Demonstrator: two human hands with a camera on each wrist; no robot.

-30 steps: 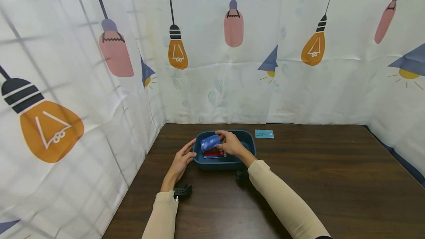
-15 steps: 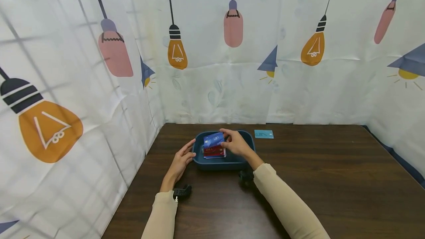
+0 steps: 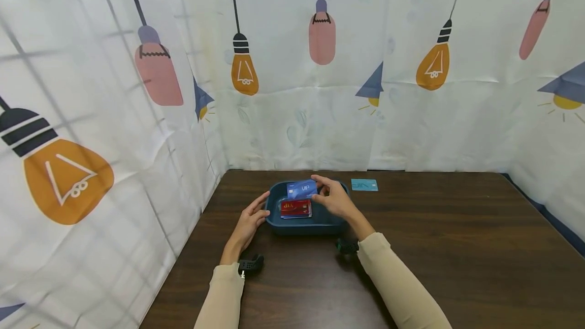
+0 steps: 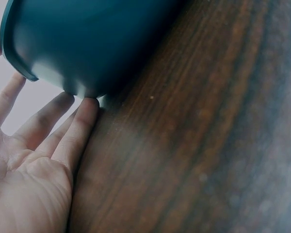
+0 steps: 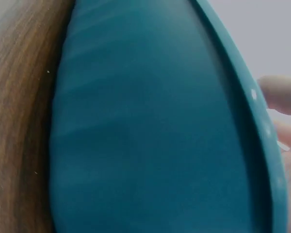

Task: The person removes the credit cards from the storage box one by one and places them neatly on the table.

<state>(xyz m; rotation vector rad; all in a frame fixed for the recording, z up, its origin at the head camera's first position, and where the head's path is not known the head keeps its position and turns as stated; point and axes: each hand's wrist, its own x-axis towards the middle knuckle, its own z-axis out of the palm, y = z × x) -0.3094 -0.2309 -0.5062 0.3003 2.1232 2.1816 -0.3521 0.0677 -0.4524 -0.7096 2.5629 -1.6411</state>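
In the head view my right hand (image 3: pixel 339 202) pinches a blue plastic card (image 3: pixel 300 189) by its right end, over the back of a dark teal plastic bin (image 3: pixel 306 229). A red card (image 3: pixel 295 208) lies inside, with a blue edge showing beneath it. My left hand (image 3: pixel 247 225) rests its fingertips on the bin's left end. The left wrist view shows fairly straight fingers (image 4: pixel 68 141) touching the bin's outer wall (image 4: pixel 97 43). From the right wrist, the bin's side (image 5: pixel 150 121) hides the cards, and part of the hand (image 5: pixel 283 94) shows beyond the rim.
A light teal card (image 3: pixel 364 185) lies on the brown wooden table (image 3: pixel 434 248), right of the bin near the back edge. Dark straps with devices sit at both wrists. Patterned white curtains (image 3: pixel 292 131) hang behind the table and along its left side.
My right hand has moved right and slightly back with the blue card, uncovering more of the red card. The left hand stays in place at the bin.
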